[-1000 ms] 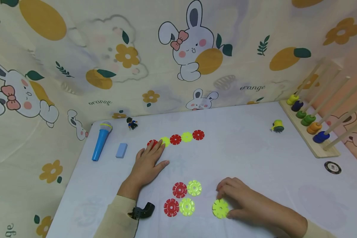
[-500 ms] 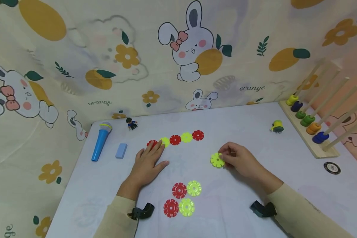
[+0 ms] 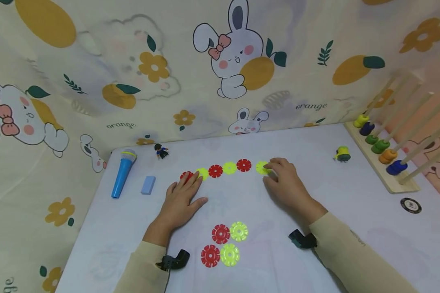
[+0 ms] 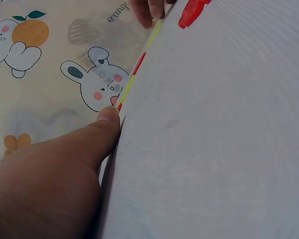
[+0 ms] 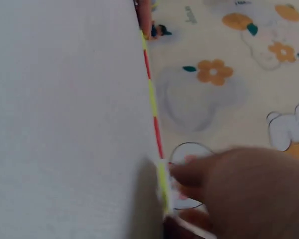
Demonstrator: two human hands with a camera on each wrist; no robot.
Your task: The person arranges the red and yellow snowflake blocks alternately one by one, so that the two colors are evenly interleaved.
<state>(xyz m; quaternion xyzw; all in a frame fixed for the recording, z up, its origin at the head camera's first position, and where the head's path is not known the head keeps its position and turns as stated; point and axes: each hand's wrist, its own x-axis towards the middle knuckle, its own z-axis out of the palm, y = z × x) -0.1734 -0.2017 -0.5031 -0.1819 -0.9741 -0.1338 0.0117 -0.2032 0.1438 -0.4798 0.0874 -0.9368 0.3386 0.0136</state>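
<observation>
A row of several notched plastic discs, red and yellow-green, lies across the far part of the table. My left hand (image 3: 180,203) rests flat with spread fingers; its fingertips touch the leftmost red disc (image 3: 185,176) and the yellow-green one (image 3: 204,173) beside it, partly covering both. At the row's right end my right hand (image 3: 289,183) pinches a yellow-green notched disc (image 3: 261,167) between thumb and fingers. A small gap separates it from the last red disc (image 3: 244,165). The right wrist view shows this held disc (image 5: 163,181) edge-on, blurred.
Nearer me lie two red discs (image 3: 210,256) and two yellow-green discs (image 3: 229,255). To the left are a toy microphone (image 3: 123,173), a blue block (image 3: 148,185) and a figurine (image 3: 161,151). A pegged bead board (image 3: 386,165), a small yellow-green toy (image 3: 342,154) and a chip (image 3: 411,205) stand right.
My right hand picked up the yellow-green disc from the near right and carried it away from me, then left, to the row's right end. My left hand stayed put.
</observation>
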